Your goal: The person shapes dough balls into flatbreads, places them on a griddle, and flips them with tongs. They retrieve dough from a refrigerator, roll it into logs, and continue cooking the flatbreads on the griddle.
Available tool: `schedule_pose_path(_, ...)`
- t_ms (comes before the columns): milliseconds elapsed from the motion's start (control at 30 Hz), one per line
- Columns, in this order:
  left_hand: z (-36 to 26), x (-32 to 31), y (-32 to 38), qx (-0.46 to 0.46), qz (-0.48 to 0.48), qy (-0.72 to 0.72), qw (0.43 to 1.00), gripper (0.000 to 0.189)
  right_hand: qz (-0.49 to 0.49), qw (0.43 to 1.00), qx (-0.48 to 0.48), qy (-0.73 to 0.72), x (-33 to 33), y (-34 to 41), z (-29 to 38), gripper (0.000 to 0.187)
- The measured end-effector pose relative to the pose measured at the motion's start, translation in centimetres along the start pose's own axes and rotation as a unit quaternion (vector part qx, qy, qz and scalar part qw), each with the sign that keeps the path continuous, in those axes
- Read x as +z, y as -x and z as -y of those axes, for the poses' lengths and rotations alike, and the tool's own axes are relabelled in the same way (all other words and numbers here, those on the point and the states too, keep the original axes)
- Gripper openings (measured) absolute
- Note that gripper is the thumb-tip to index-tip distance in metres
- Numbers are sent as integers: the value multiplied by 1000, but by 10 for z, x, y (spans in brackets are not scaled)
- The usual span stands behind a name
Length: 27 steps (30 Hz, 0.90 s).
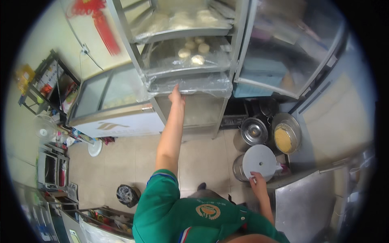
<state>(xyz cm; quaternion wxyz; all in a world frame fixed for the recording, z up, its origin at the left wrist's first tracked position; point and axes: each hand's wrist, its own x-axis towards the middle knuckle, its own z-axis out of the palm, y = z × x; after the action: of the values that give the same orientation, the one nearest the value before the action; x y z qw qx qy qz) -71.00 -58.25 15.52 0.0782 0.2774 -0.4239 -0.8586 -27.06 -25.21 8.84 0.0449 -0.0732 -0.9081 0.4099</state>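
My left hand [177, 97] reaches forward to a metal tray [200, 82] low in the rack, gripping its front edge. Clear plastic film [155, 86] covers this tray and hangs over its edge. One level up, another film-covered tray [167, 70] bears several round pale dough pieces [191, 51]. Over to the right, my right hand [258, 183] holds the near rim of a white round board [259, 161] with a small hole near its middle. The board lies tilted over a steel pot [239, 168], whose inside is mostly hidden.
A chest freezer [121, 124] with sliding glass lids stands left of the metal rack [238, 45]. Right of the rack are a lidded steel pot [254, 132] and a steel basin [296, 130] holding yellow contents. A bagged bin [127, 195] sits on the tiled floor; a steel worktop [305, 200] is nearby.
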Motion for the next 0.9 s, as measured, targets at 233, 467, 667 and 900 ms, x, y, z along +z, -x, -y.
schedule_pose_path(233, 21, -9, 22, -20, -73, 32, 997, 39, 122, 989, -84, 9, 54, -51, 58, 29)
schedule_pose_path(467, 41, -86, 120, -49, -22, 29, 998, 26, 165, 978, -121, -30, 59, -60, 69, 29)
schedule_pose_path(667, 36, -77, 131, -91, 33, 68, 993, 22, 96, 976, -184, -72, -2, -124, 142, 23)
schedule_pose_path(900, 29, -45, 39, -126, 88, 77, 985, 30, 44, 957, -228, -177, 3, -212, 220, 22)
